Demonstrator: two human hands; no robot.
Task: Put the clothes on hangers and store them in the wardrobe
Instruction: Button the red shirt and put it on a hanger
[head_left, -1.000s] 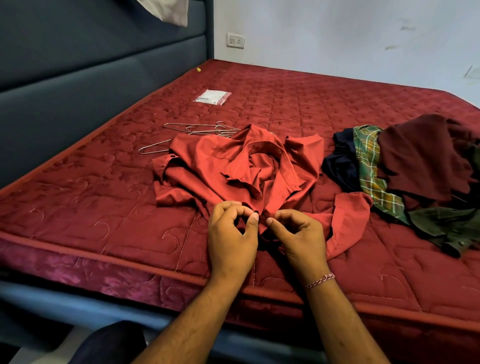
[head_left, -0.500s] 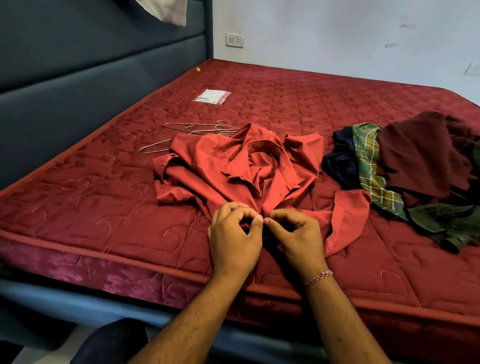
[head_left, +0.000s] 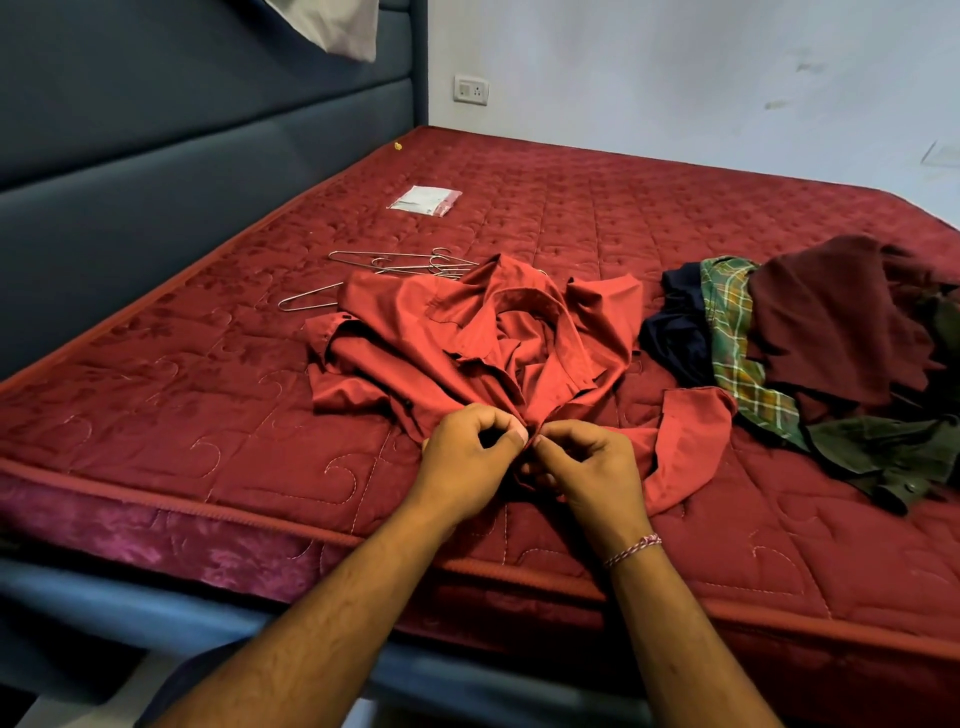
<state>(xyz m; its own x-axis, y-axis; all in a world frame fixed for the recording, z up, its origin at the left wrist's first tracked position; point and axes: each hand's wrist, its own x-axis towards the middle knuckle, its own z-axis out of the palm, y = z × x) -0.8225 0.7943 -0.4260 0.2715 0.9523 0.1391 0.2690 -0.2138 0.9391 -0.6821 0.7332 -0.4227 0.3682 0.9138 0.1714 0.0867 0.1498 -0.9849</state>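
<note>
Both hands, left hand (head_left: 467, 457) and right hand (head_left: 587, 467), pinched red shirt (head_left: 467, 332) placket at 6 o'clock; risked slipping, leaving button unfastened.

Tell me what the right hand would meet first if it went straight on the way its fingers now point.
The right hand pinches the red shirt, fingertips pointing leftward at the left hand. It would probably meet that hand's thumb and forefinger almost at once; only a fold of shirt seems to lie between them.
</note>
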